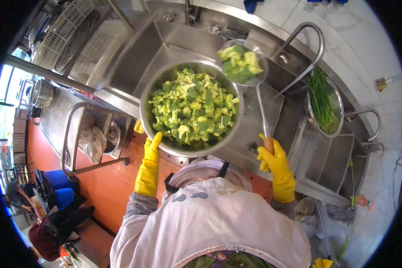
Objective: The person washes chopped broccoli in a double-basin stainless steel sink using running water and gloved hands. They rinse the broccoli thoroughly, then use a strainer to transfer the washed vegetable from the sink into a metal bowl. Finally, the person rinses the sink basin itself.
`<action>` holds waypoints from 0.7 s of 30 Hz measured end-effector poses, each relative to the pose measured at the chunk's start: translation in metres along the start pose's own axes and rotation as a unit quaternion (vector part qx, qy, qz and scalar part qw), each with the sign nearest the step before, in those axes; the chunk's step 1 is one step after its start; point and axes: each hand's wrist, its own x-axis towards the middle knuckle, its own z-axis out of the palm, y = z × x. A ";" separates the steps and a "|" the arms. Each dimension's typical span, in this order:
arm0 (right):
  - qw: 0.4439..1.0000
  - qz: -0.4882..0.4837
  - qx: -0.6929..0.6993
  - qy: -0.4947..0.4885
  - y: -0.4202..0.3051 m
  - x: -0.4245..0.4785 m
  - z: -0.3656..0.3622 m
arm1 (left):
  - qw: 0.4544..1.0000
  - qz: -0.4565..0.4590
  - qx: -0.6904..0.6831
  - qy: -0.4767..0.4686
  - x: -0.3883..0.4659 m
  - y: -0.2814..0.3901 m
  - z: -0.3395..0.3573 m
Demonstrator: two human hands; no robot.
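My left hand (150, 147), in a yellow rubber glove, grips the near left rim of a large steel bowl (191, 153) heaped with cut broccoli florets (194, 107). The bowl sits over the sink's front edge. In my gloved right hand (273, 155) is the wooden handle of a long skimmer ladle (262, 110). Its round mesh head holds several broccoli pieces (241, 65) and hangs just beyond the bowl's upper right rim, slightly blurred. My left fingertips below the rim are hidden.
Steel sinks (184, 37) run along the wall, with a curved faucet (316, 30) at the right. A steel bowl of long green stalks (321, 104) stands beyond it. White plastic baskets (63, 37) fill a rack at upper left. A wheeled steel cart (70, 134) stands left; a person (48, 234) is at lower left.
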 end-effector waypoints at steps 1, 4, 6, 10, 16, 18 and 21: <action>0.998 -0.027 -0.052 0.012 0.004 -0.005 0.006 | 1.000 0.000 -0.006 -0.003 0.000 0.001 0.002; 0.920 -0.223 -0.309 0.090 0.032 -0.002 0.020 | 1.000 -0.003 -0.005 -0.016 0.001 0.001 -0.003; 0.864 -0.302 -0.373 0.149 0.038 -0.002 0.024 | 1.000 -0.004 -0.009 -0.019 0.002 0.003 -0.001; 0.864 -0.272 -0.345 0.245 0.038 0.003 0.013 | 1.000 0.002 0.002 -0.028 0.003 0.006 0.006; 0.818 -0.043 -0.513 0.256 0.082 0.064 -0.094 | 0.996 -0.003 0.055 0.067 0.012 -0.013 -0.019; 0.854 0.085 -0.418 0.298 0.143 0.096 -0.139 | 0.998 -0.007 0.057 0.026 0.019 -0.016 -0.021; 0.867 0.242 -0.338 0.273 0.196 0.120 -0.170 | 0.998 -0.009 0.056 0.005 0.015 -0.007 -0.010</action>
